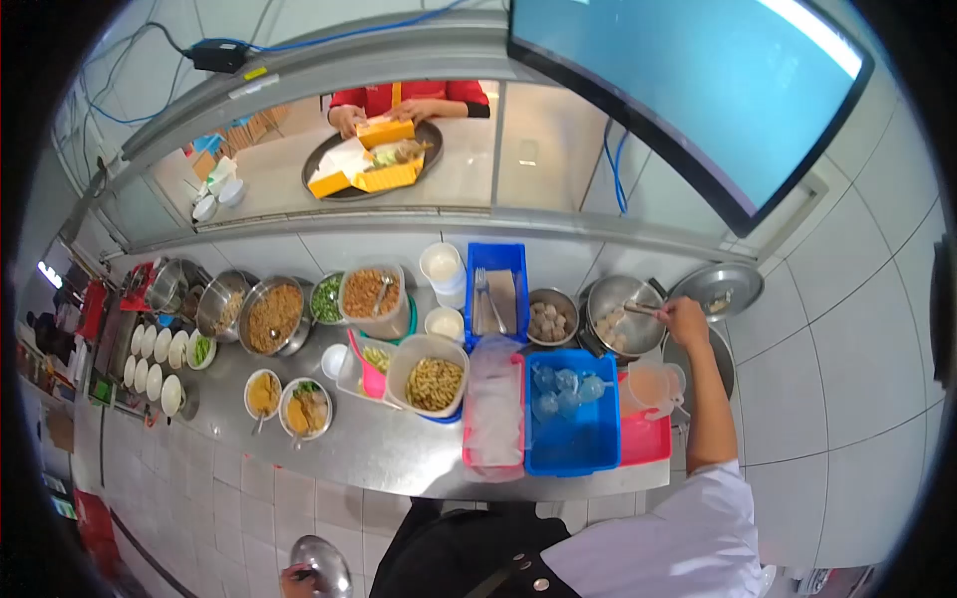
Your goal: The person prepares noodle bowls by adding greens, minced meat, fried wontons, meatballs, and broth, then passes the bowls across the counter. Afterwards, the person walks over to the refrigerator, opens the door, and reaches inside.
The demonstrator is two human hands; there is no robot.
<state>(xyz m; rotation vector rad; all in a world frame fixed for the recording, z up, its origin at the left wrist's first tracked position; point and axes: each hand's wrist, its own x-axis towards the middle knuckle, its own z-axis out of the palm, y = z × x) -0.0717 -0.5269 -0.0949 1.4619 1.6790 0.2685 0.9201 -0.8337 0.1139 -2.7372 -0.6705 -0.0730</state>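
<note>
Head view shows the right hand (686,321) closed around a utensil handle (638,310) that reaches into the steel pot (626,317) of pale balls, just right of the blue cutlery box (498,291). Left hand (296,579), low and well apart from that box, grips a steel ladle (321,564). Balls could slip off and splash if the utensil tilts; the pitcher (653,387) beneath the forearm could get knocked.

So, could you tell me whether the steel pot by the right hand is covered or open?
Open. The pot shows pale balls inside, its lid lies beside it, and the right hand holds a utensil over the rim.
</note>
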